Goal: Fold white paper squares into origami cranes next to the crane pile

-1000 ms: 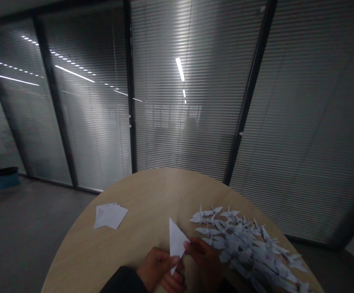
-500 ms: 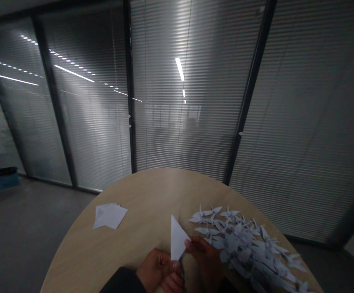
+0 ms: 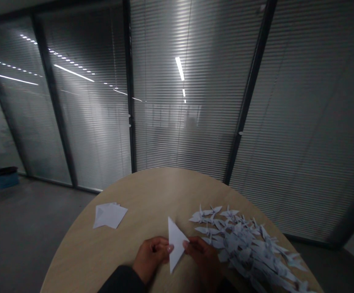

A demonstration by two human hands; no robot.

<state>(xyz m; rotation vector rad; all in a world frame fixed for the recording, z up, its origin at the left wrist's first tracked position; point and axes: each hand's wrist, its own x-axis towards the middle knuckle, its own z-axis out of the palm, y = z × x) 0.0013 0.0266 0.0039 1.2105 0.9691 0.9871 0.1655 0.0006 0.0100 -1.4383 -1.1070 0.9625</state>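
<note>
A sheet of white paper folded into a triangle is held up between my two hands, above the near part of the table. My left hand pinches its long left edge between thumb and fingers. At the right-hand corner, my right hand grips the paper the same way. One point of the triangle faces away from me and another faces toward me. Close to my right hand lies a heap of white folded paper cranes, many overlapping.
A few loose white paper sheets lie on the left of the round wooden table. Glass partitions with blinds stand behind it. On the floor at far left is a blue bin.
My left hand has moved up from the triangle's near point to the middle of its long left edge. The paper has shifted slightly left, while my right hand keeps its hold.
</note>
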